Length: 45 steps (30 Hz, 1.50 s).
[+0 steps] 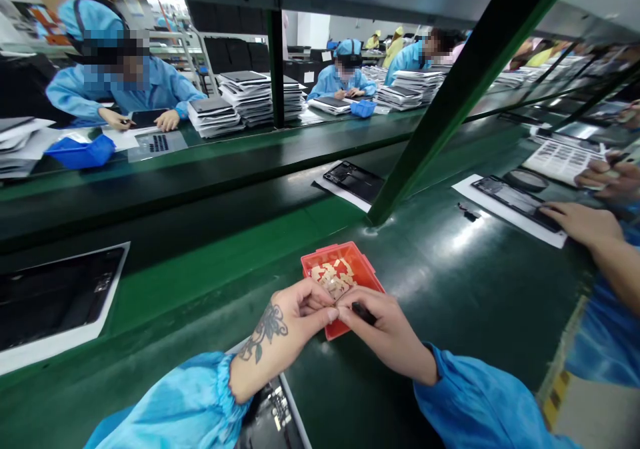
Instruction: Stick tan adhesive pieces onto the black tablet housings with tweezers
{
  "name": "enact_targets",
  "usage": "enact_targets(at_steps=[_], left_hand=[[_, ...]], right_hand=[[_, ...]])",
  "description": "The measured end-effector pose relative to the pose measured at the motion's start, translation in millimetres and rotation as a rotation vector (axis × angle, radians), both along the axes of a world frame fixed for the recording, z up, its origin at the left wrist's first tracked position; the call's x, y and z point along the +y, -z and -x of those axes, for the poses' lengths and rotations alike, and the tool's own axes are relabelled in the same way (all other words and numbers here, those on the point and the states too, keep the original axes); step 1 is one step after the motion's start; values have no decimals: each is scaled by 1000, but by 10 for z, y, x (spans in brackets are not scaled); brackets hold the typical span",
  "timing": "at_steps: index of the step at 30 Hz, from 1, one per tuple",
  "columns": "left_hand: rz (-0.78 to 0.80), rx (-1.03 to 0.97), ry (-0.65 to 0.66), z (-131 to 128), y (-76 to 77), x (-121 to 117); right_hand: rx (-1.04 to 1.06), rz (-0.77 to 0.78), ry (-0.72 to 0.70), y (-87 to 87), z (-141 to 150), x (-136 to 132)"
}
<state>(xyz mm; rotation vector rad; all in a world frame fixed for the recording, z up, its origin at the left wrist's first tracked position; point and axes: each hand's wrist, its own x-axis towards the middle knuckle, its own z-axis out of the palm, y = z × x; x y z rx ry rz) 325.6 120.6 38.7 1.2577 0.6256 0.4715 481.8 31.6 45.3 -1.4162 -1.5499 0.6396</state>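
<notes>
My left hand (300, 309), with a tattoo on its back, and my right hand (375, 326) meet at the fingertips over a red plastic tray (361, 277). My right hand is shut on a small black part (363, 313). Whatever my left fingertips pinch is hidden by my fingers. The tray holds a heap of small beige pieces (332, 278). A dark device panel with a circuit board (273, 417) lies under my left forearm, partly hidden.
Everything sits on a green conveyor mat (450, 316). A dark panel on white backing (60, 296) lies to the left. A co-worker's hand (583, 226) rests on another panel (515, 202) at right. A green strut (465, 96) rises ahead, with stacked panels (255, 96) and co-workers beyond.
</notes>
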Motion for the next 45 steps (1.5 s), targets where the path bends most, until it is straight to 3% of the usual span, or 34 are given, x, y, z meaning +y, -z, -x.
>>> enact_targets(at_steps=[8, 12, 19, 23, 26, 28, 32, 34, 41, 45], left_hand=[[217, -69, 65, 16, -40, 86], [191, -45, 6, -28, -20, 109], [-138, 24, -253, -125, 62, 212], [-390, 187, -188, -169, 118, 219], [-526, 170, -92, -190, 116, 195], [-502, 104, -54, -183, 85, 185], [-189, 56, 11, -129, -28, 178], [-106, 64, 29, -105, -74, 169], [-222, 74, -68, -97, -22, 140], [-289, 65, -37, -103, -6, 127]], right_hand=[[-4, 95, -14, 60, -13, -10], [45, 96, 17, 48, -16, -11], [108, 164, 279, 70, -24, -9], [166, 175, 291, 122, -34, -8], [156, 162, 262, 123, -33, -10], [138, 153, 246, 109, -26, -10], [121, 134, 193, 94, -5, -4], [99, 122, 163, 100, -1, -2], [-25, 103, 379, 149, -40, 6], [-92, -20, 274, 182, -33, -11]])
